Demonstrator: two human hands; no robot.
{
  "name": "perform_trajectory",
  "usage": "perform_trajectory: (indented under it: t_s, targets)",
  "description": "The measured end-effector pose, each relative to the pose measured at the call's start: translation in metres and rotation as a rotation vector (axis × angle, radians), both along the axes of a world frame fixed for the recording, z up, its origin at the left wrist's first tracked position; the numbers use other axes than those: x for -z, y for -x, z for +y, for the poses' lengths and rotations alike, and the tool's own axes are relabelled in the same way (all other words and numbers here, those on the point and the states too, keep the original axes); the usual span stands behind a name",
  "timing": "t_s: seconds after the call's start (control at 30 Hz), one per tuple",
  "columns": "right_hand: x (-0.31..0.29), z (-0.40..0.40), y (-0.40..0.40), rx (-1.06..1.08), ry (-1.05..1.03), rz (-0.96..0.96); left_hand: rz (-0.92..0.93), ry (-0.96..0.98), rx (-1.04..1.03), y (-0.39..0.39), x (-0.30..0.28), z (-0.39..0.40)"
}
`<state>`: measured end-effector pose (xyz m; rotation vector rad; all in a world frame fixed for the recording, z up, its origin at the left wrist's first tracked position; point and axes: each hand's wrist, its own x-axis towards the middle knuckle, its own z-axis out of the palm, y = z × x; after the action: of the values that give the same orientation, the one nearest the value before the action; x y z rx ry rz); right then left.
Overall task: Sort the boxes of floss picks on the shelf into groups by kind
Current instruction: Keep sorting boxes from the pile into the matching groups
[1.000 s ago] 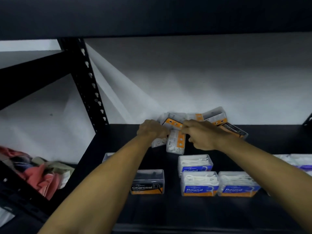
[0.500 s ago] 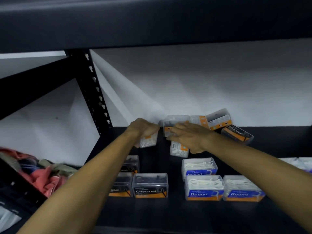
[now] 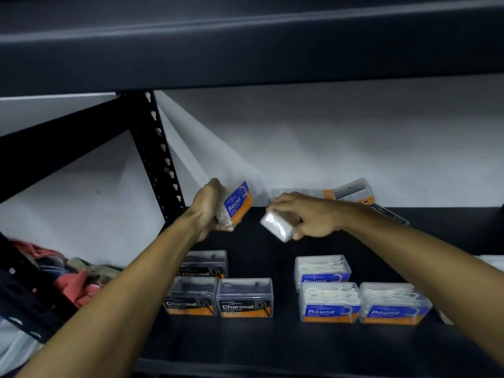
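Observation:
My left hand (image 3: 208, 207) grips a clear box with a blue "Round" label (image 3: 236, 204), tilted in the air above the black shelf (image 3: 272, 339). My right hand (image 3: 311, 216) holds a second clear box of white picks (image 3: 275, 226), also lifted and tilted, its label hidden. On the shelf front, three Charcoal boxes (image 3: 244, 297) stand grouped at left. Three Round boxes (image 3: 328, 302) stand grouped at right. Behind my right hand, a loose pile of boxes (image 3: 351, 192) leans against the white wall.
A black perforated upright (image 3: 161, 159) rises at the shelf's left rear corner. The upper shelf (image 3: 245, 45) hangs low overhead. Crumpled red and tan cloth (image 3: 73, 279) lies beyond the shelf's left side. Pale boxes (image 3: 491, 261) show at the far right edge.
Both hands have lifted a box each out of the rear pile and drawn back toward me. The left hand's box has turned, showing its "Round" label.

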<state>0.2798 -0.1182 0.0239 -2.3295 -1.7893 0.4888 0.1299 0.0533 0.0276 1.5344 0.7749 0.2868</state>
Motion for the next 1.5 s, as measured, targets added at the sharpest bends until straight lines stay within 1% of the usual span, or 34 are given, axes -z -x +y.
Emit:
perform_trajectory:
  t_s: [0.1, 0.17, 0.3, 0.4, 0.53, 0.7, 0.77, 0.87, 1.03, 1.1, 1.17, 1.23, 1.3, 1.37, 1.43, 1.5]
  targets:
    - [-0.013, -0.007, -0.002, 0.069, -0.055, 0.251, -0.066, 0.05, 0.038, 0.006, -0.002, -0.001]
    - [-0.013, -0.015, -0.007, 0.113, -0.094, 0.456, -0.09, 0.048, 0.082, 0.009, -0.005, -0.005]
    - [-0.009, -0.033, -0.011, 0.252, -0.294, 0.918, -0.186, 0.082, 0.114, 0.013, -0.011, -0.016]
    - [-0.008, -0.043, -0.007, 0.316, -0.449, 1.193, -0.248, 0.12, 0.069, 0.015, -0.014, -0.024]
    - [-0.009, -0.056, -0.004, 0.39, -0.532, 1.387, -0.232, 0.09, 0.029, 0.015, -0.013, -0.033]
    - [-0.014, -0.075, 0.0, 0.571, -0.543, 1.492, -0.169, 0.043, -0.005, 0.008, -0.013, -0.05]
    - [-0.015, -0.083, 0.001, 0.628, -0.533, 1.482, -0.166, 0.052, -0.014, 0.005, -0.01, -0.059]
    - [-0.018, -0.099, 0.002, 0.667, -0.558, 1.404, -0.157, 0.058, 0.009, 0.001, -0.007, -0.076]
    - [-0.027, -0.132, -0.005, 0.738, -0.559, 1.223, -0.207, 0.102, 0.156, -0.007, -0.01, -0.108]
    - [-0.03, -0.149, -0.011, 0.785, -0.56, 1.106, -0.209, 0.069, 0.213, -0.013, -0.011, -0.122]
    - [-0.034, -0.165, -0.016, 0.832, -0.59, 0.92, -0.195, -0.058, 0.278, -0.02, -0.009, -0.134]
    - [-0.039, -0.184, -0.024, 0.879, -0.598, 0.671, -0.157, -0.299, 0.384, -0.027, -0.008, -0.146]
    - [-0.044, -0.203, -0.031, 0.89, -0.522, 0.457, -0.088, -0.549, 0.521, -0.035, -0.008, -0.157]
    - [-0.047, -0.22, -0.038, 0.87, -0.381, 0.271, -0.003, -0.729, 0.621, -0.044, -0.008, -0.167]
    - [-0.049, -0.232, -0.043, 0.853, -0.272, 0.144, 0.059, -0.85, 0.678, -0.054, -0.007, -0.176]
    - [-0.047, -0.24, -0.049, 0.831, -0.229, 0.073, 0.099, -0.905, 0.736, -0.062, -0.007, -0.186]
